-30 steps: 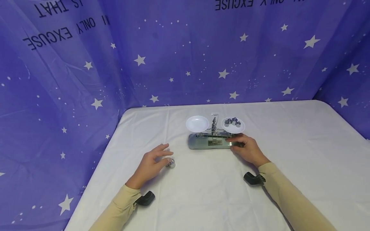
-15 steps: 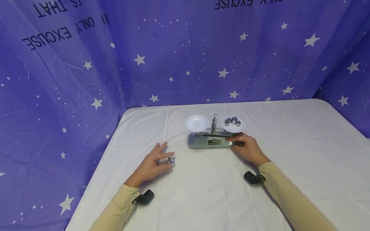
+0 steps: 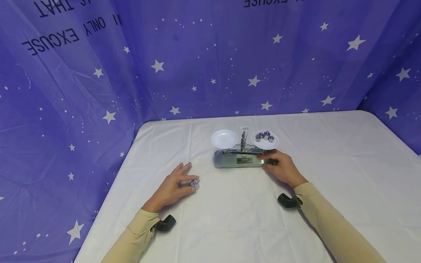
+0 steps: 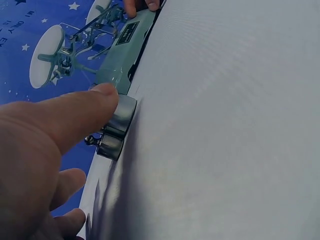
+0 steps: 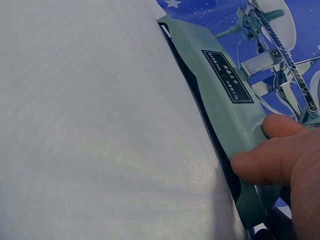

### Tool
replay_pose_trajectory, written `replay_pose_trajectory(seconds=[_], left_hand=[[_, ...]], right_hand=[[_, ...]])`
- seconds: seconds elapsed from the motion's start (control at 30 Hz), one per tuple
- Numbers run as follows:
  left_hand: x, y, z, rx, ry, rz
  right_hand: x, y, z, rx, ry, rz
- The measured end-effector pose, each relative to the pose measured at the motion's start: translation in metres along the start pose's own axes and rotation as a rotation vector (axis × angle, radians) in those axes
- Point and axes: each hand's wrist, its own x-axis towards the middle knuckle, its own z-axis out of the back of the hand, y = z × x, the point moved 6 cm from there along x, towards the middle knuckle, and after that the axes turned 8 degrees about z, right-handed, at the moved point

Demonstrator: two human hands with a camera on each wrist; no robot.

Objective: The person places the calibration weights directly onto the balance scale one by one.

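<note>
My left hand (image 3: 170,189) pinches a shiny metal balance weight (image 3: 195,184) between thumb and index finger, low over the cloth, its other fingers spread. In the left wrist view the thumb lies across a larger weight (image 4: 125,114), and a smaller knobbed weight (image 4: 110,146) sits right beside it. My right hand (image 3: 283,170) grips the right end of the green base of a balance scale (image 5: 220,85), thumb on the front side. The scale's left pan (image 3: 224,139) is bare; its right pan (image 3: 265,147) carries several metal weights (image 3: 267,136).
A white cloth (image 3: 236,215) covers the table under everything. Behind and to the left hangs a purple curtain (image 3: 184,47) with white stars. Black curved mounts (image 3: 166,223) stick out from both sleeves.
My left thumb and index finger have shifted and closed around the weight, while the other fingers spread out. The right hand stays on the scale's base. The head view has tilted slightly.
</note>
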Motion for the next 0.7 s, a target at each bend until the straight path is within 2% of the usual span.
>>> replay_pose_trajectory(seconds=[0.37, 0.7], left_hand=[[0.0006, 0.0006, -0.0008, 0.003, 0.009, 0.01], [0.0009, 0.0013, -0.0032, 0.012, -0.021, -0.006]], right_hand=[[0.0009, -0.0001, 0.0005, 0.008, 0.001, -0.013], [0.0, -0.0007, 0.0001, 0.002, -0.002, -0.014]])
